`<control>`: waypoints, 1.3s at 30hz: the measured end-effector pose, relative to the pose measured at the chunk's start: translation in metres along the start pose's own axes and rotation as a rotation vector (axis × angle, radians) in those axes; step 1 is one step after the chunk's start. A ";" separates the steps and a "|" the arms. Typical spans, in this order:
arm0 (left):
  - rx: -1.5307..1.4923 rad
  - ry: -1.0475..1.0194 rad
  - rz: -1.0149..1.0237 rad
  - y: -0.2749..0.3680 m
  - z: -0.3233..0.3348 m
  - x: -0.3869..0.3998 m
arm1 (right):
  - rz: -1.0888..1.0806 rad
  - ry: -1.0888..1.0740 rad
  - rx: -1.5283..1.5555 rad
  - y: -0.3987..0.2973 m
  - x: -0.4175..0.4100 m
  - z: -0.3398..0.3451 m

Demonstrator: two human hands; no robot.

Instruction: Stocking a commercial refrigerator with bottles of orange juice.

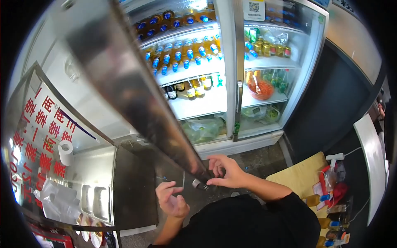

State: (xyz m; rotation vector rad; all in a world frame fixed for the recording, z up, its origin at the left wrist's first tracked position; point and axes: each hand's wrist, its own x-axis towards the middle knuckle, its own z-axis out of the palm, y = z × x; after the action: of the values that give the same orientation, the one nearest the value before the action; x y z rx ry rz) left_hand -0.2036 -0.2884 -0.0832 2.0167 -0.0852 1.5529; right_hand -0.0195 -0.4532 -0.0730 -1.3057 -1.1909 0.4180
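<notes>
A refrigerator door with a metal frame (133, 93) stands swung out, running from the upper left down towards my hands. My right hand (228, 172) is beside its lower end in the picture, fingers curled and thumb apart; whether it touches the frame I cannot tell. My left hand (172, 198) is raised to the left of it, holding nothing, fingers spread. Ahead is the lit display refrigerator (201, 105), with rows of blue-capped bottles (183, 55) on its shelves. Behind the right glass door, a bowl of red food (262, 89) has a spoon in it.
To the left is a metal counter (96, 158) with a red-lettered glass panel (40, 139), a paper roll (65, 152) and plastic bags (60, 201). On the right, a wooden table (297, 170) bears bottles (314, 200) and a power strip (335, 157).
</notes>
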 end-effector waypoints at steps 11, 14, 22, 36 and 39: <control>-0.011 -0.178 -0.160 0.001 0.083 -0.009 | 0.105 0.553 -0.291 0.071 0.018 -0.080; -0.107 -0.255 -0.291 -0.002 0.089 -0.014 | 0.119 0.649 -0.361 0.090 0.036 -0.113; 0.164 -0.523 -0.406 -0.015 0.109 -0.024 | 0.066 0.762 -0.512 0.137 0.097 -0.190; -0.154 -0.757 -0.650 -0.026 0.089 -0.034 | 0.110 0.579 -0.561 0.108 0.001 -0.083; -0.426 -0.763 -0.769 -0.031 0.082 -0.048 | 0.143 0.558 -0.594 0.084 -0.033 -0.056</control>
State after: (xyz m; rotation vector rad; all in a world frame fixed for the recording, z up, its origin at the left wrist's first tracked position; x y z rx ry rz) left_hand -0.1356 -0.3167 -0.1516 1.8454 0.0591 0.2346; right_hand 0.0446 -0.4840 -0.1515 -1.8683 -0.7638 -0.2242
